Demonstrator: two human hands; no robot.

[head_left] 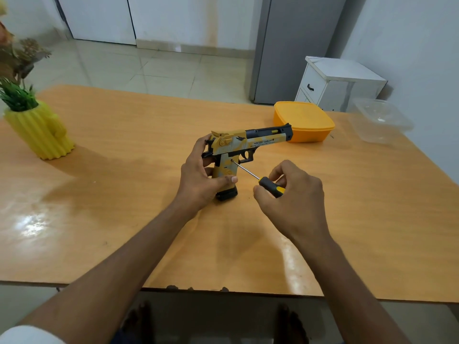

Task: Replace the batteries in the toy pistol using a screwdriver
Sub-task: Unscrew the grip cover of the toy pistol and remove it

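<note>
Fingers (pixel 269 188) of the right hand (pixel 293 197) are curled closed around the black-and-yellow handle of the slim steel-shafted screwdriver (pixel 270 186), pinched near its front end, while the left hand (pixel 198 181) is wrapped closed about the rear and lower grip of the yellow, grey and black plastic toy pistol (pixel 246 142), thumb laid across the grip's near face. In the head view, the only one given, the pistol is held upright over the middle of the orange-brown wooden table (pixel 124 194), its black base resting on or just above the top, its barrel pointing toward the orange lidded plastic box (pixel 304 121) behind it. The screwdriver tip is set into a small hole high on the grip, just behind the trigger guard. It is judged that a cover screw is being worked; whether loosening or tightening cannot be told. The step would be served best if the shaft were kept in line with the screw and pressed inward as it is turned, the pistol being braced firmly against slipping. Relative to the pistol, open tabletop lies to every near side; a clear plastic tub (pixel 380 120) sits beyond the orange box near the table's far right edge, and a yellow ribbed plant pot (pixel 41 131) stands well away at the left. The near table edge is well clear of both hands, so a freed screw could be laid down safely beside the pistol.
</note>
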